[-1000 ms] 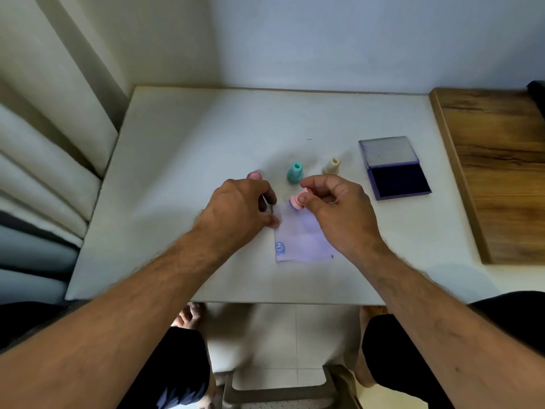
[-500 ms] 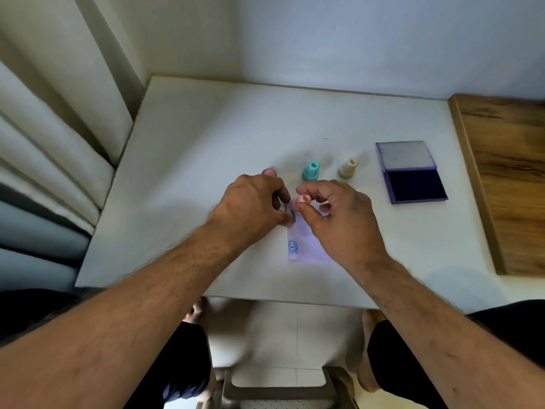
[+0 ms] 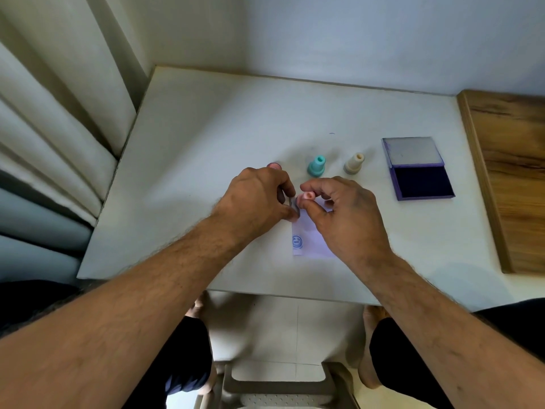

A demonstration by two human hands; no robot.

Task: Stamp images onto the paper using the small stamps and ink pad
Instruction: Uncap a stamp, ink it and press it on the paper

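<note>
A small pale paper (image 3: 309, 242) lies on the white table (image 3: 206, 160), with one blue round print near its left edge. My right hand (image 3: 345, 219) pinches a pink stamp (image 3: 306, 197) by its handle above the paper's far end. My left hand (image 3: 259, 202) sits just left of it, fingertips closed on a small dark piece at the stamp's base; what that piece is I cannot tell. A teal stamp (image 3: 317, 166) and a cream stamp (image 3: 354, 163) stand upright behind my hands. The open ink pad (image 3: 418, 169) lies at the right.
Another pink stamp (image 3: 274, 166) peeks out behind my left hand. A wooden surface (image 3: 513, 172) adjoins the table on the right. Curtain folds hang at the left, a wall runs behind, and a stool is below the table's near edge.
My right hand has brought the pink stamp left, closer to my left hand's fingertips over the paper's far end. The camera view shifted, so the table objects appear further right.
</note>
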